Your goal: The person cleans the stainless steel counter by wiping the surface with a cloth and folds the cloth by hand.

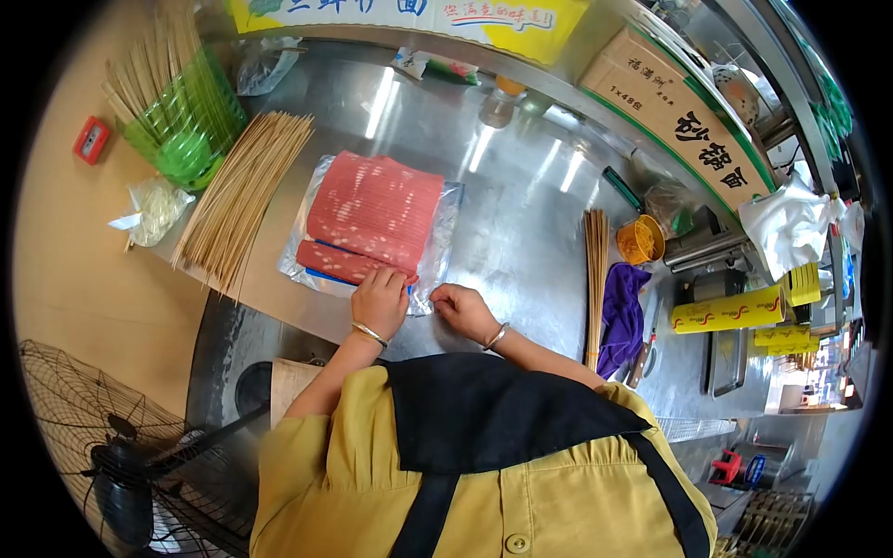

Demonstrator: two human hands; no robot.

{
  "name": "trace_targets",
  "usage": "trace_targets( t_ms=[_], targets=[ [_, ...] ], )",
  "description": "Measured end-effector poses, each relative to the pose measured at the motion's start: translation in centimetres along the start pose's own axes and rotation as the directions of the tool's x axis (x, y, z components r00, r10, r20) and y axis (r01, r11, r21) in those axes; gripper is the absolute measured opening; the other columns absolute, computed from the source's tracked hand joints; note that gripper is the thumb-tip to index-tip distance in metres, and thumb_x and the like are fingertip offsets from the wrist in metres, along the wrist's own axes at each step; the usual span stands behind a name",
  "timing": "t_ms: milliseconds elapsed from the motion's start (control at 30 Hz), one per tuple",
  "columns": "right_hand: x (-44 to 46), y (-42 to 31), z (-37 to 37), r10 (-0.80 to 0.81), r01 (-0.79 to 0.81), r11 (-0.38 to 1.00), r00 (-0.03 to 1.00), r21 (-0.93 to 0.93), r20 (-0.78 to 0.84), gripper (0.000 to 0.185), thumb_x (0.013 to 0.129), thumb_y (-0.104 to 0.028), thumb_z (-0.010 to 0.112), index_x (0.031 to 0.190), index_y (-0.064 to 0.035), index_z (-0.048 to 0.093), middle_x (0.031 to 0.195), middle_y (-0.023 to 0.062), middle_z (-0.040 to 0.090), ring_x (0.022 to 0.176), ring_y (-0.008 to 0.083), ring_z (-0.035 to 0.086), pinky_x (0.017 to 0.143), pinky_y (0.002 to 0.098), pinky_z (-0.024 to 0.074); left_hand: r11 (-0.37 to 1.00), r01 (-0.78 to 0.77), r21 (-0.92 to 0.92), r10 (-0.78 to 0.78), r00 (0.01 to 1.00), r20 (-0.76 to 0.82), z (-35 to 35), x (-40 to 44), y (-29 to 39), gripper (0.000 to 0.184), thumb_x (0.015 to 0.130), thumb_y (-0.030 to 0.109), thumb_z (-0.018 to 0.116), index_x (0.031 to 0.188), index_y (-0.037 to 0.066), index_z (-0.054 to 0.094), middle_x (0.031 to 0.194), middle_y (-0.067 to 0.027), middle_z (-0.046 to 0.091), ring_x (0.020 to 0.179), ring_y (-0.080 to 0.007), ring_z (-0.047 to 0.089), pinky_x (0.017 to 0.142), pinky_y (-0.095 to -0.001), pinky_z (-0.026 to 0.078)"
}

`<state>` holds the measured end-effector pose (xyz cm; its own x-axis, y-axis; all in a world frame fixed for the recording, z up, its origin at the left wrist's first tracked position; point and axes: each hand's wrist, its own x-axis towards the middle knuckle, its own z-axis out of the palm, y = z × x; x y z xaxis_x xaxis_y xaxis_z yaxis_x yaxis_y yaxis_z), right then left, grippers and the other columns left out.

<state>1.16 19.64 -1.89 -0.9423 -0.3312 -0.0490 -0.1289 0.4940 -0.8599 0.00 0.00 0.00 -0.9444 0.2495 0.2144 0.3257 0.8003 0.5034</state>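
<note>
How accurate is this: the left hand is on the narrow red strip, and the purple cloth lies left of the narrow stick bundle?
One slip: the head view shows the purple cloth right of the narrow stick bundle. The left hand is on the narrow red strip.

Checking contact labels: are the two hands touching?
Apart. The head view shows a strip of plastic in the gap between the left hand and the right hand.
</note>
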Motion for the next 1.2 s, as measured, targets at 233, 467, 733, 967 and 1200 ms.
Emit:
trace_targets(
  t_ms=[233,467,733,967,1200],
  targets=[
    [-0.2,0.2,-0.3,-0.005,0.005,0.999,1.0,0.04,-0.012,0.014,0.083,-0.007,0.057,0.095,-0.0019,0.061,0.085,0.0157,0.064,0.076,0.0279,0.063,0.071,0.0336,0.0492,0.975,-0.222,0.007,0.222,0.972,-0.079,-0.4,-0.7,0.9,0.032,0.068,0.011,0.068,0.1,0.01,0.062,0.103,-0.0056,0.056,0.097,-0.0278,0.052,0.082,-0.0407,0.042],
    [-1.2,1.0,-0.5,-0.077,0.077,0.997,0.997,0.009,-0.013,0.014,0.083,-0.006,0.059,0.096,-0.0039,0.062,0.081,0.0093,0.063,0.071,0.0177,0.06,0.067,0.0287,0.049,0.968,-0.248,-0.046,0.243,0.965,-0.096,-0.8,-1.5,0.6,0.038,0.068,0.012,0.069,0.105,0.01,0.061,0.112,-0.009,0.054,0.109,-0.0311,0.048,0.092,-0.0439,0.037],
    [-6.8,0.6,-6.7,-0.145,-0.008,0.948,0.879,-0.317,-0.454,0.021,0.075,-0.005,0.059,0.097,-0.0035,0.058,0.101,0.0153,0.059,0.097,0.0341,0.055,0.085,0.0406,0.0449,0.981,-0.19,0.05,0.196,0.947,-0.253,-1.7,-3.8,-3.5,0.021,0.078,0.011,0.061,0.098,0.004,0.062,0.115,-0.0188,0.052,0.111,-0.0385,0.045,0.094,-0.0483,0.035],
    [-17.9,4.3,-10.7,-0.051,-0.625,0.655,0.526,-0.426,-0.849,0.034,0.071,-0.007,0.061,0.105,-0.0078,0.058,0.115,0.0157,0.053,0.106,0.0335,0.05,0.086,0.0457,0.0404,0.968,-0.251,-0.015,0.24,0.94,-0.242,-0.9,-5.4,-4.9,0.011,0.079,0.01,0.06,0.087,0.002,0.061,0.114,-0.0186,0.053,0.11,-0.0379,0.046,0.095,-0.0481,0.035],
    [-20.9,5.7,-9.4,0.041,-0.685,0.626,0.508,-0.374,-0.861,0.032,0.08,-0.007,0.051,0.109,-0.0155,0.058,0.108,0.0085,0.056,0.099,0.0295,0.051,0.084,0.0404,0.0406,0.946,-0.31,-0.097,0.281,0.931,-0.233,-0.3,-4.8,-0.8,0.009,0.078,0.008,0.06,0.084,0.002,0.062,0.111,-0.0172,0.056,0.107,-0.0378,0.048,0.094,-0.0479,0.036]
  ],
)
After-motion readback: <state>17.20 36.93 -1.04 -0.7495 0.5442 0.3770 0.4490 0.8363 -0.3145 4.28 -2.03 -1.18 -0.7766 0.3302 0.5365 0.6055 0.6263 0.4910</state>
